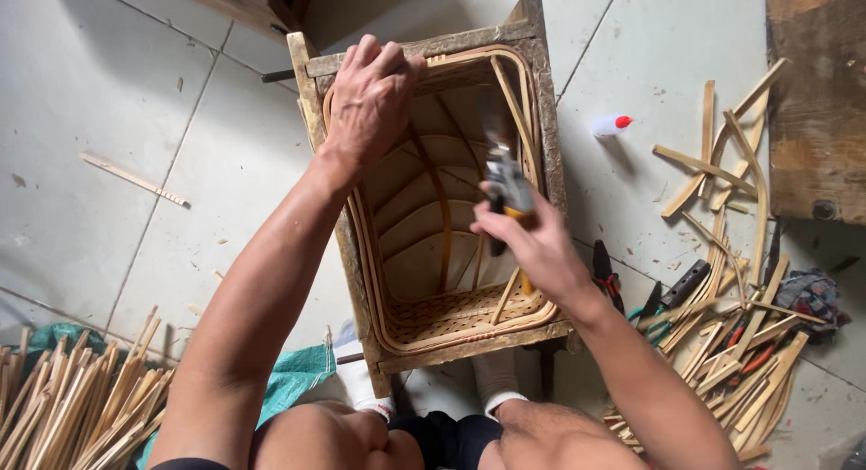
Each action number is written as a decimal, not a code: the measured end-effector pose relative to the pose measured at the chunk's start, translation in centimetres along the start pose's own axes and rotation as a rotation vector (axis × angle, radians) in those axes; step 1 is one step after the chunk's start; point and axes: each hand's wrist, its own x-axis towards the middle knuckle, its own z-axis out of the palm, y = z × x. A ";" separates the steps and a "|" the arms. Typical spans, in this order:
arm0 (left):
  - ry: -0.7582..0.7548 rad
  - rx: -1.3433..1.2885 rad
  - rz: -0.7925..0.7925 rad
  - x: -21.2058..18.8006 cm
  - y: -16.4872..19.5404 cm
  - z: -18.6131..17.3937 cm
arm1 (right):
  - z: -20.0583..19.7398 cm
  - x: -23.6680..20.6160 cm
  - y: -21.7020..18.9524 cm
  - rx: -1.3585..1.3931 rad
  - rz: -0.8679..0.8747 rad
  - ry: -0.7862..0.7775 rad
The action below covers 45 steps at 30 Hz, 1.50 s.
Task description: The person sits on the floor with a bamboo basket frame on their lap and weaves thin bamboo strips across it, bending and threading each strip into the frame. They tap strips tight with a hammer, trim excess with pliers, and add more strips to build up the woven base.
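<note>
A woven bamboo basket (433, 321) sits inside a rough wooden frame (547, 100) on the tiled floor between my knees. My left hand (372, 96) presses on the far left corner of the frame and the basket rim. My right hand (534, 244) grips a metal stapler-like tool with a yellow handle (505, 181), held over the basket's right side. Bent bamboo ribs (442, 217) run down inside the basket. What the tool's tip touches is blurred.
Loose bamboo strips (722, 163) and hand tools, including red-handled pliers (606, 271), lie on the floor at right. A small white bottle with a red cap (611, 124) lies beyond them. A bundle of bamboo sticks (72, 407) rests on green cloth at lower left.
</note>
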 end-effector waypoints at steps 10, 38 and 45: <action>0.005 -0.042 -0.005 -0.4 -0.4 0.7 | 4.0 6.8 2.8 -0.163 0.094 0.085; -0.015 -0.105 0.007 -0.9 -0.6 1.1 | 3.2 9.5 2.6 -0.406 -0.028 0.133; 0.014 -0.074 0.028 -0.9 -0.6 0.9 | 4.3 10.5 4.0 -0.349 -0.015 0.109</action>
